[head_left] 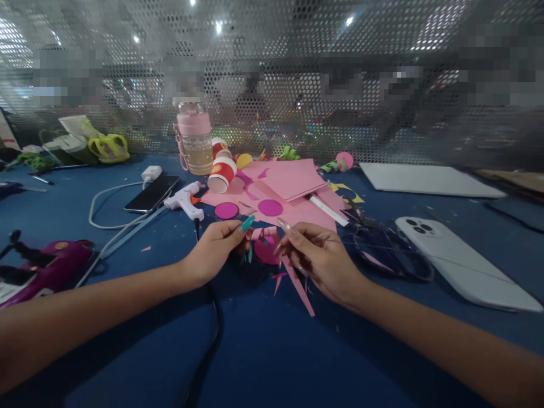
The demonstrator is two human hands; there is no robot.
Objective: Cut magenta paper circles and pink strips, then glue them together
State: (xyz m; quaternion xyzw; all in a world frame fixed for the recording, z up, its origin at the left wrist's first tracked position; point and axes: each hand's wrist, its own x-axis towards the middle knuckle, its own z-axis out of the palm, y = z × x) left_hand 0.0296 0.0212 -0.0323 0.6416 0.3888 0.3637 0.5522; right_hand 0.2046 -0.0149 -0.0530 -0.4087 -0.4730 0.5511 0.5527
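Between my hands is a narrow pink paper strip, curled at its upper end, with its tail hanging toward the front of the table. My left hand pinches the curled end between thumb and fingers. Closed around the strip's other side is my right hand, its fingertips partly overlapping the paper. A magenta paper circle shows just behind the strip; whether it is attached cannot be seen. Two more circles, one purple and one magenta, lie beyond my fingers on pink paper sheets.
Left of my hands are a white glue gun with its black cord, a black phone and a purple pouch. Paper cups and a pink-lidded bottle stand behind. Scissors and a white phone are rightward.
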